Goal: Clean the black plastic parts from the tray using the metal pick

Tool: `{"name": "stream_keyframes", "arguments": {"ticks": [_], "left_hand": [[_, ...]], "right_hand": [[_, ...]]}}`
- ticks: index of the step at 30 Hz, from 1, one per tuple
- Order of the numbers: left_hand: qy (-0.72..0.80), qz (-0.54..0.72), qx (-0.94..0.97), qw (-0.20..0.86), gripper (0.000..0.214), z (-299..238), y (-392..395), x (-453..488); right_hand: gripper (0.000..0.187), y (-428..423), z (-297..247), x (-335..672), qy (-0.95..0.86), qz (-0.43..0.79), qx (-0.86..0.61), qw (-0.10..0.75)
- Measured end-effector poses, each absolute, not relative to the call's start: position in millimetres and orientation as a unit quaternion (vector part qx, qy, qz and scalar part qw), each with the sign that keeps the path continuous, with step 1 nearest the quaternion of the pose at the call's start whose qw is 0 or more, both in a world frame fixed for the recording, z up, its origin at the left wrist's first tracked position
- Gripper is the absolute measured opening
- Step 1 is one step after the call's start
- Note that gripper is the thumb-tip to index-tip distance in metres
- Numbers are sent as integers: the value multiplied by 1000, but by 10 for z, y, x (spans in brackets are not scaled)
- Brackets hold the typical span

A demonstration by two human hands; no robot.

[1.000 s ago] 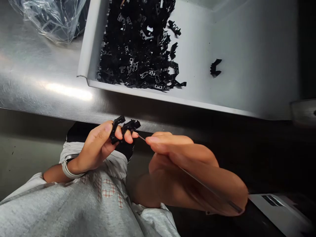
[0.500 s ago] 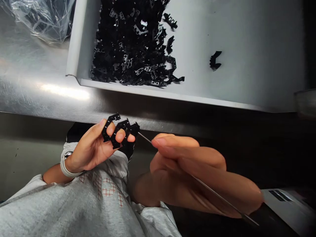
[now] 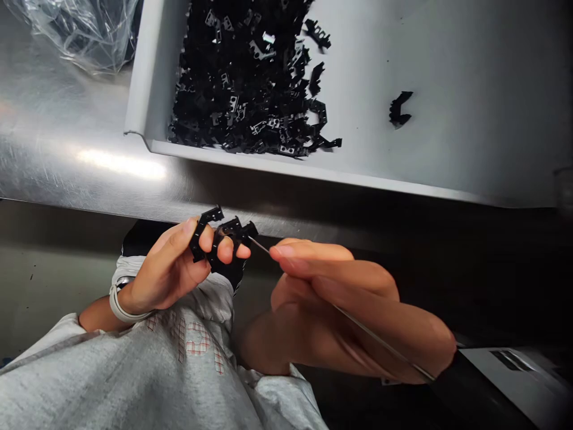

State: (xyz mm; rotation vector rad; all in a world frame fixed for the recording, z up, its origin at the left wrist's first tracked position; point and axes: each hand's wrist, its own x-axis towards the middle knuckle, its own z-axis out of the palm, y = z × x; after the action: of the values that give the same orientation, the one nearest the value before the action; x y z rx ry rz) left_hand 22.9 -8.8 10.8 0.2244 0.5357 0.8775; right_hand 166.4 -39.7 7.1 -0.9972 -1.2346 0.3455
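Observation:
My left hand (image 3: pixel 172 272) is closed on a few small black plastic parts (image 3: pixel 219 236), held between thumb and fingers just below the steel table's front edge. My right hand (image 3: pixel 340 304) pinches a thin metal rod (image 3: pixel 376 340), whose tip touches the parts in my left hand. The rod runs back across my right palm to a black handle at the lower right. A grey tray (image 3: pixel 313 170) on the table holds a heap of the same black parts (image 3: pixel 250 71).
One black part (image 3: pixel 400 108) lies alone on the tray floor at the right. A crumpled clear plastic bag (image 3: pixel 85 33) sits on the steel table (image 3: pixel 76 155) at the upper left. A grey flat object (image 3: pixel 514 370) shows at the lower right.
Both hands stay close together with small shifts. The rod's tip has stayed at the parts, and my left fingers have turned the parts slightly.

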Motion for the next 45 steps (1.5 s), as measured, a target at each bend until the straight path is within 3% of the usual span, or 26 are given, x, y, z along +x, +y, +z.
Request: {"name": "stream_keyframes", "arguments": {"ticks": [10,16,23,29,37,45], "left_hand": [[275,443,151,840,30,115,-108,253],[284,448,168,831,31,96,-114,255],[274,435,175,839,30,108,-116,236],[292,425,171,840,33,114,-120,240],[323,437,151,826,33,144,-139,248],[293,429,183,835,33,105,-112,221]], "right_hand": [[39,-415,80,1581,-547,122,-475,679],[45,-415,110,1550,-501,172,-485,697],[34,-328,94,1542,-452,190,-461,739],[14,-331,170,1574,-485,197,-479,705],[34,-320,208,1541,-471,222,-470,713],[28,-299,236,1518,-452,206,-485,720]]}}
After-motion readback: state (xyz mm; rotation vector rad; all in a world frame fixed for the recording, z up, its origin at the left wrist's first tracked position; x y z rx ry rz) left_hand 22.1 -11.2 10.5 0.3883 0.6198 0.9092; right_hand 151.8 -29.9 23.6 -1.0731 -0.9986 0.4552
